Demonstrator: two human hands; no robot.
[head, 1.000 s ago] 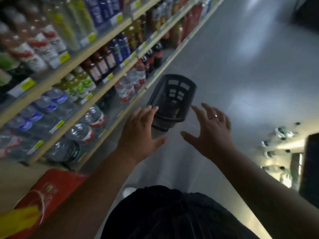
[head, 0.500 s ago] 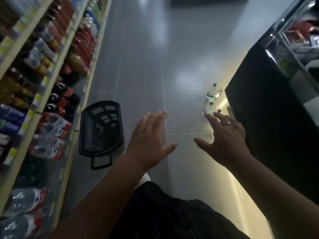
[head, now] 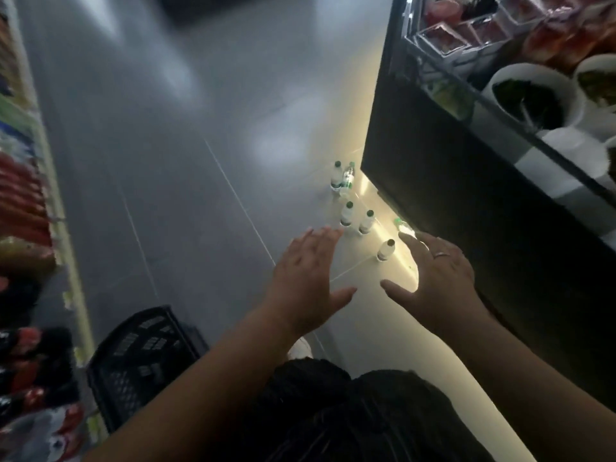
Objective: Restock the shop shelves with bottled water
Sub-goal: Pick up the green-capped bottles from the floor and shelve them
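Grey tiled floor (head: pixel 166 161) fills the aisle. Black display cabinet (head: pixel 466 228) on the right, with white bowls (head: pixel 533 91) and food trays in its upper part. Drinks shelves (head: pixel 20 211) run along the left edge, blurred. Black basket (head: pixel 140 355) sits on the floor, near left, beside the shelves. Left grip (head: pixel 306 278) and right grip (head: pixel 440 281) reach out over the floor, fingers straight and spread, palms down, nothing held. Water bottles (head: pixel 346 215), green caps, stand on the floor just beyond the fingertips, along the cabinet base. Ring (head: pixel 441 255) on a right finger.
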